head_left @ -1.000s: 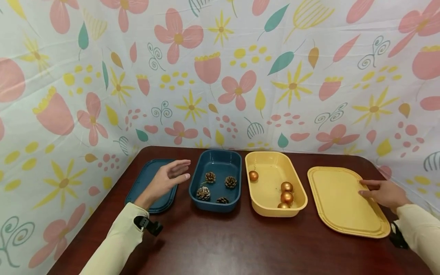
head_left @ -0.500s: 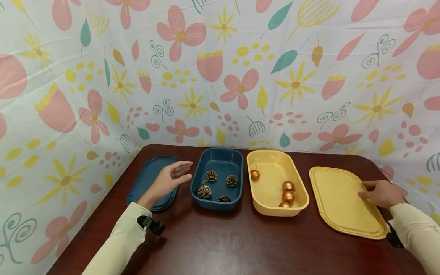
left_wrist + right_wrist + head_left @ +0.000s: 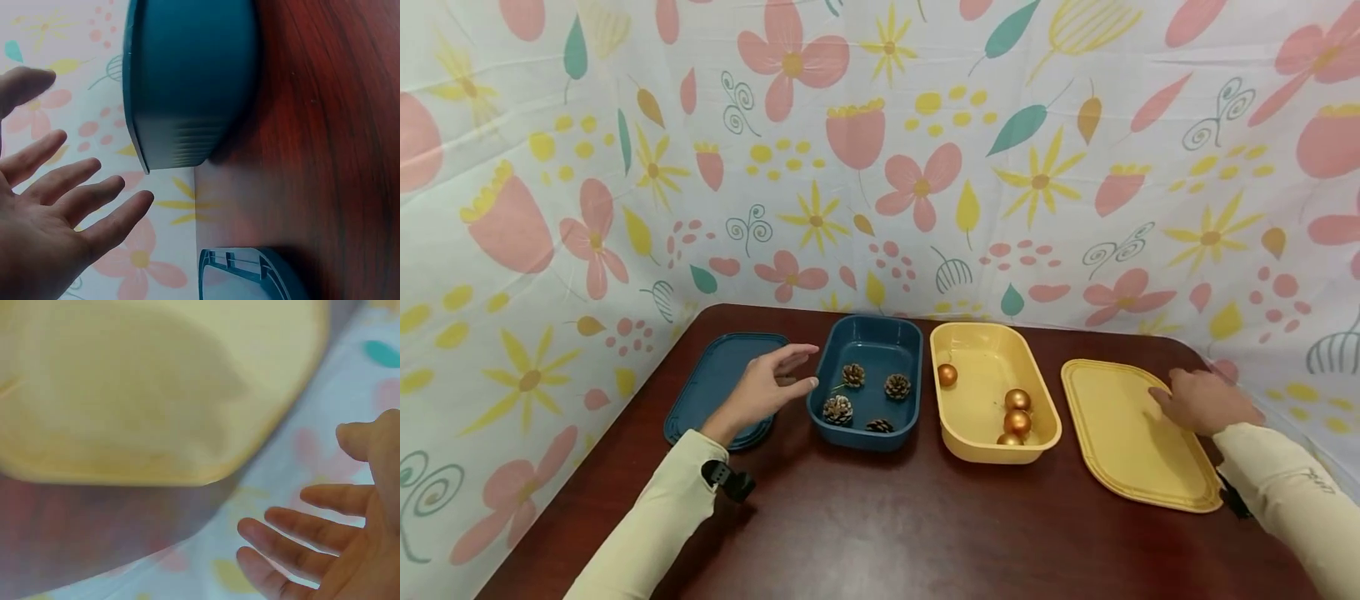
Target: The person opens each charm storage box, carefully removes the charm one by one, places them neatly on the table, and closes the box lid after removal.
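Note:
My left hand (image 3: 760, 392) hovers over the blue lid (image 3: 718, 367), fingers spread, beside the left wall of the blue tub (image 3: 861, 439). In the left wrist view, a gap separates its fingers from the tub. Several pine cones (image 3: 897, 386) lie in that tub. To its right, the yellow tub (image 3: 1000, 452) holds several copper-coloured baubles (image 3: 1017, 422). Over the right edge of the yellow lid (image 3: 1120, 425) is my right hand (image 3: 1210, 404). In the right wrist view, its fingers are apart from the lid and hold nothing.
Everything stands on a dark red-brown table (image 3: 880, 533). A white cloth with flower prints (image 3: 917, 183) hangs behind and at both sides. Each wrist wears a black strap (image 3: 726, 481).
My right hand has come off the yellow lid's right edge and moved up and leftward. The lid has turned slightly and shifted left. The left hand stays nearly still.

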`<state>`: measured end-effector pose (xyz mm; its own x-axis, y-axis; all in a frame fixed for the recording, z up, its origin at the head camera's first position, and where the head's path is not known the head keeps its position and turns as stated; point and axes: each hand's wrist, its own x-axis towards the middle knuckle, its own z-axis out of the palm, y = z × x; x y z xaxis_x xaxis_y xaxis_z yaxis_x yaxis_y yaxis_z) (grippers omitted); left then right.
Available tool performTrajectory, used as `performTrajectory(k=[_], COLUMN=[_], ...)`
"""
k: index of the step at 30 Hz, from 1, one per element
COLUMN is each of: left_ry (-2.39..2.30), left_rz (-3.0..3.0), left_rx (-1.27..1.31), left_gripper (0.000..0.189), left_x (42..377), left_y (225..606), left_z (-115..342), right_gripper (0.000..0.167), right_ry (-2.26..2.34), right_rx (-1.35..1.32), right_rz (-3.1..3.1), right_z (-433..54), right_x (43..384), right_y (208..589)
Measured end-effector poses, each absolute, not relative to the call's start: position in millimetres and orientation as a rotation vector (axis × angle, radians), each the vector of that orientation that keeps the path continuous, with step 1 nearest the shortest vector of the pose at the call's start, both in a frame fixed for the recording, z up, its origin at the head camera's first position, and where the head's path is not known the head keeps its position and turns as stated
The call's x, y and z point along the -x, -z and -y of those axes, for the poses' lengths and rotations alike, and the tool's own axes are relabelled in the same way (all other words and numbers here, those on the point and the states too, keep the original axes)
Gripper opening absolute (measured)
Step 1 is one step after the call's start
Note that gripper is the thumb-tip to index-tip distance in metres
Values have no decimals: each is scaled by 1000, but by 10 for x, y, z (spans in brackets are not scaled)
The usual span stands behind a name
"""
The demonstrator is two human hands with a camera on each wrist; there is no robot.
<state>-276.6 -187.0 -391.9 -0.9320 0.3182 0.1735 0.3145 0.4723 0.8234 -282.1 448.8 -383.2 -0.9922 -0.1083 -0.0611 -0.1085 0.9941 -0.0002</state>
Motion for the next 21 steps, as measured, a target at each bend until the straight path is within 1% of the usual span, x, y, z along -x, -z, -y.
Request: performTrajectory(k=[3,6,10,16,21], left_ry=[-1421,-1236,-833,-278,-141], left_rz=[-2742,-2849,-3054,-3237,-3250], left_rx=[-603,-643,-663,-573,-547], left_gripper=[58,66,81,104,112], left_x=[2754,2725,2687,2723,2777], left_y=[3921,3913,3888,3785,3702], left_z=[1869,1860,1836,1673,1518], right_gripper=[56,73,84,95,103], right_ry=[10,69,198,232,144], right_rx=[210,229,277,367,421], right_rz=[-3111,-3145,-3209,-3341,-3390], right_z=[-4227,-3928,-3558,-3045,-2721], right_x=[2876,2906,2879,2738,2689], right_y=[3622,3456,3338,3359,3451])
